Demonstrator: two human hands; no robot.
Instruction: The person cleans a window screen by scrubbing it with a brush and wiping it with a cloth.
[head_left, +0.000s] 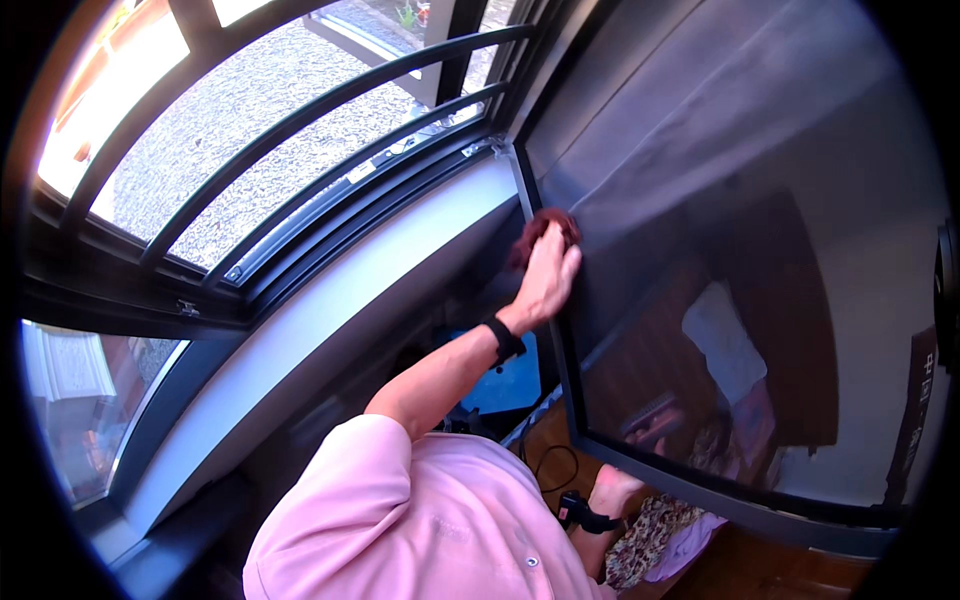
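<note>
A crumpled dark red cloth (pixel 545 232) is pressed by my left hand (pixel 545 275) against the dark frame edge of an open window sash (pixel 720 240). The fingers of that hand close over the cloth, beside the dark glass near the sash's upper left side. Low on the right, my right hand (pixel 617 482) reaches behind the bottom rail of the sash (pixel 660 468). Its fingers are behind the rail and glass, so what they grip, if anything, cannot be made out. A blurred hand-like shape shows in the glass above it.
Curved dark bars (pixel 340 100) cross the window opening at upper left, with gravel (pixel 270 120) outside. A white sill (pixel 370 290) runs below. A blue object (pixel 505 385), a dark cable (pixel 558 470) and patterned fabric (pixel 640 545) lie lower down, near a brown floor (pixel 790 572).
</note>
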